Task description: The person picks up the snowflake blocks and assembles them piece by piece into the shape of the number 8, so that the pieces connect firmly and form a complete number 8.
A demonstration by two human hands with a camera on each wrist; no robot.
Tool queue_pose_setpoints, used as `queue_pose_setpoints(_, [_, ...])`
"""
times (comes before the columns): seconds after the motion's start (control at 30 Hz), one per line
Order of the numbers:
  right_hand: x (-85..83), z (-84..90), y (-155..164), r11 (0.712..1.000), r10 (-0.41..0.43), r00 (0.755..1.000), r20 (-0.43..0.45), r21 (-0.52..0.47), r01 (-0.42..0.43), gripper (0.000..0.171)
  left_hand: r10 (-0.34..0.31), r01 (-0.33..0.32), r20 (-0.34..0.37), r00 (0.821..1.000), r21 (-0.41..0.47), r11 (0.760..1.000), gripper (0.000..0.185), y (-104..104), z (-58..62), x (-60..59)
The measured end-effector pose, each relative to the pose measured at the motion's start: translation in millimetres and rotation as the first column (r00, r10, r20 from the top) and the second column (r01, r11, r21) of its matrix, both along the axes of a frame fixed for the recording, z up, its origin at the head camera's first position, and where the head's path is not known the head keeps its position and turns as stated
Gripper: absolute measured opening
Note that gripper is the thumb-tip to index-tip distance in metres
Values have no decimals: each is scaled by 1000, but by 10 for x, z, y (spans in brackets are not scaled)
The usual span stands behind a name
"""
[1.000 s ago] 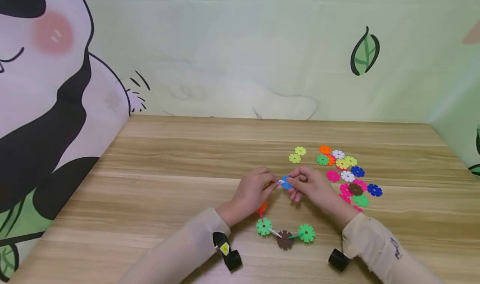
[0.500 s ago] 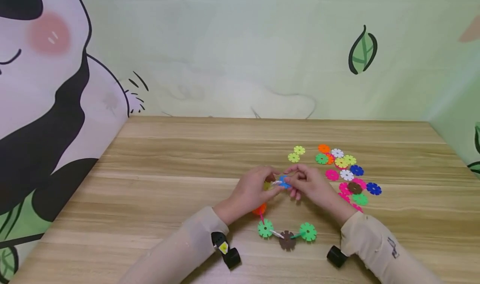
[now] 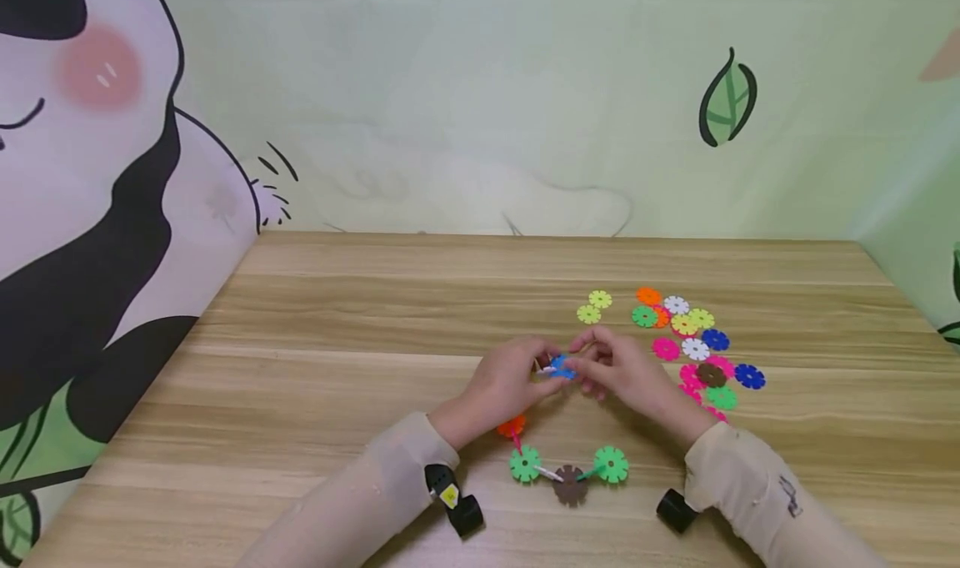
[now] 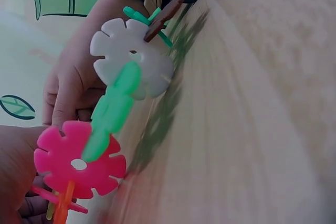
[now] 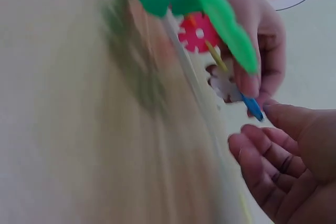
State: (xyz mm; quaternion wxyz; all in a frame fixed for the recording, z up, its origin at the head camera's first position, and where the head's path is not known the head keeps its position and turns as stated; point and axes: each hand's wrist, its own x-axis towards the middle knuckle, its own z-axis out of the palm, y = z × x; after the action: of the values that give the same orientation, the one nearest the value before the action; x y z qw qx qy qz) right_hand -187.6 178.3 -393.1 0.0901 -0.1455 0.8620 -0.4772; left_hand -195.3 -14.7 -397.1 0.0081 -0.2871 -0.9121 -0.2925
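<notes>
Both hands (image 3: pixel 570 372) pinch blue disc (image 3: pixel 561 367), mid-table (image 3: pixel 337 368).

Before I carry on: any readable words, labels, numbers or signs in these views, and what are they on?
No readable text in any view.
Yellow sticker on the left wrist camera: mark too small to read.
Dark print on the right sleeve: too small and blurred to read.
Wall: only panda and leaf drawings, no words.

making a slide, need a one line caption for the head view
Both hands, left hand and right hand, pinch a blue disc on a chain of discs beside a loose pile on the table.
</notes>
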Motion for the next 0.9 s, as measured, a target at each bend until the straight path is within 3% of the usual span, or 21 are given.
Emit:
queue_pose_setpoints(0.1, [-10, 68, 80, 987, -30, 995, -92, 157, 44, 21, 14, -14, 14, 1000, -4, 1000, 29, 1, 9, 4])
queue_pose_setpoints(0.23, [-30, 183, 222, 941, -55, 975, -216, 316, 123, 16, 28, -27, 25, 999, -6, 1000, 30, 0, 16, 10])
queue_pose_setpoints(0.37, [-51, 294, 380, 885, -62, 967, -247, 434, 168, 14, 30, -30, 23, 999, -4, 1000, 31, -8, 16, 8])
queue_pose_setpoints(0.47, [-72, 345, 504, 841, -59, 974, -217, 515, 165, 18, 28, -28, 6, 1000, -14, 1000, 33, -17, 15, 8])
queue_pose_setpoints(0.73, [-111, 352, 743, 765, -91, 993, -74, 633, 118, 33, 34, -34, -7, 999, -38, 999, 32, -37, 16, 17])
queue_pose_setpoints(0.9, [-130, 316, 769, 742, -92, 994, -60, 661, 109, 33, 38, -38, -13, 999, -53, 998, 31, -42, 8, 10])
